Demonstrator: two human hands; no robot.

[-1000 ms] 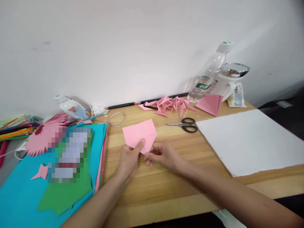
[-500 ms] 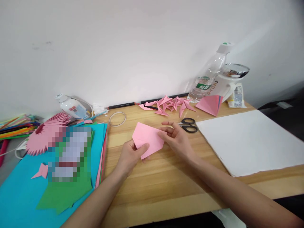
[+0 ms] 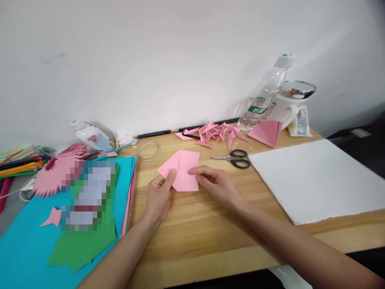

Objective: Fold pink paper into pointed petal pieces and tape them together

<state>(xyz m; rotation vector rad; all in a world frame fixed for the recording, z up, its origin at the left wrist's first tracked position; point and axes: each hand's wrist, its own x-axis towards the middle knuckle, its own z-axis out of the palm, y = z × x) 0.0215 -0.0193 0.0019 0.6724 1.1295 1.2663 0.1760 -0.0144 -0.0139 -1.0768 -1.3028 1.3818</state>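
A folded sheet of pink paper [image 3: 187, 160] is held just above the wooden table, its left end coming to a point and its right end square. Crease lines meet near its middle. My left hand [image 3: 161, 194] pinches it at the lower left, thumb on top and fingers underneath. At the right edge, my right hand [image 3: 216, 184] has its index finger and thumb closed on the paper, fingertips lying over its face. Behind the right hand, black-handled scissors [image 3: 237, 158] rest on the table. Folded pink paper pieces [image 3: 216, 132] are heaped near the wall.
To the left, blue sheets [image 3: 27, 237] carry green paper [image 3: 84, 249] and a fanned pink paper model [image 3: 57, 172]. A tape roll [image 3: 148, 151] lies behind the hands. A white board [image 3: 319, 184], a water bottle [image 3: 261, 100] and a white mug [image 3: 279, 106] occupy the right.
The pink paper has turned, so its point now faces left and its creases show. My right hand has shifted left and its spread fingers have closed on the paper, leaving the scissor blades in view.
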